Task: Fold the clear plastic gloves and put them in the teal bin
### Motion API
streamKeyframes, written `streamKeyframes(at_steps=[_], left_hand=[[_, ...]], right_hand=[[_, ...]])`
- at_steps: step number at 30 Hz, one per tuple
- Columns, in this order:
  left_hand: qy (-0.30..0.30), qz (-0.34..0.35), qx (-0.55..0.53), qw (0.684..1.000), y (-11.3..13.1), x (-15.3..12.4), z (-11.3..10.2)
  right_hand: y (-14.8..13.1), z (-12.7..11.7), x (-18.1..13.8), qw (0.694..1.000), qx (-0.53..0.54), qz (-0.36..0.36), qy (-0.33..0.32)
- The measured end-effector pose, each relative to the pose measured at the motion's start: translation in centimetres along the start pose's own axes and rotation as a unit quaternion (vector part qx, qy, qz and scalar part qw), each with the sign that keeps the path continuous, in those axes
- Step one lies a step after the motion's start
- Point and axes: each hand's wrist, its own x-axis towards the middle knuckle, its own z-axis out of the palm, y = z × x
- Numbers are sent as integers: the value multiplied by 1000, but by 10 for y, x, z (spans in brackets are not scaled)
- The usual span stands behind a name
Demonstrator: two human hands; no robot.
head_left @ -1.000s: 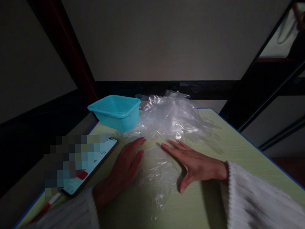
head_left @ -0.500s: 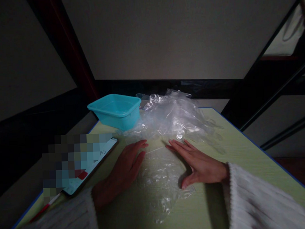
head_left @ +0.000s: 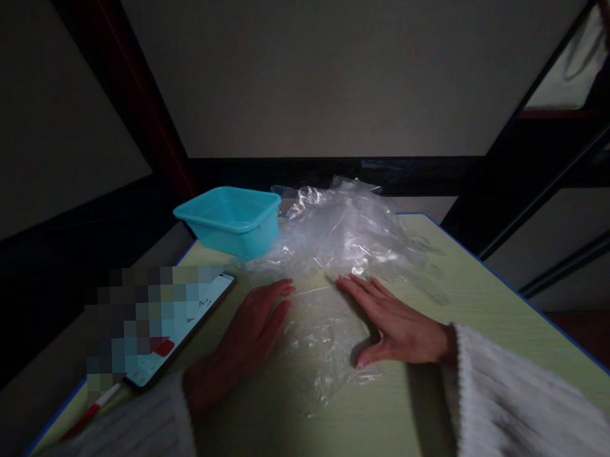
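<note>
1. A crinkled clear plastic sheet (head_left: 319,341) lies near the middle of the pale green counter (head_left: 478,316), between two hands.
2. Left hand (head_left: 251,334): beside the sheet's left edge, grip narrow but parted, holding nothing.
3. Right hand (head_left: 388,322): at the sheet's right edge, grip wide, thumb and fingers spread.
4. Farther: a heap of clear plastic (head_left: 345,234); left of it, a turquoise basket (head_left: 255,240).
5. Left: a phone (head_left: 148,367), partly blurred out.

I have the left grip (head_left: 243,327) angled forward and inward, fingers (head_left: 274,288) close together, thumb (head_left: 279,320) slightly apart; my right grip (head_left: 398,325) is spread, fingers pointing forward and inward, thumb splayed well away from them, both forearms (head_left: 511,394) slanting in from below
</note>
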Motion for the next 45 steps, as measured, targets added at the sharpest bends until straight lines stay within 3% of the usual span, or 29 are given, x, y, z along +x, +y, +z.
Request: streamKeyframes(at_steps=[5,10,23,36,45], left_hand=[[-25,17,-45,999,8,-4,-5],[-89,14,-102,991,16,-12,-6],[-79,-24,-81,993,9,-8,-3],[-84,-44,-83,992,11,-6,-3],[-77,-32,-82,993,9,-7,-2]], right_hand=[[-6,-13,-10,997,-10,-63,46],[-25,-29,-26,987,-33,-157,14],[-42,-20,-25,980,-125,-143,-57],[-51,-11,-24,962,-212,-167,-48],[-37,-10,-19,956,-210,-204,-21]])
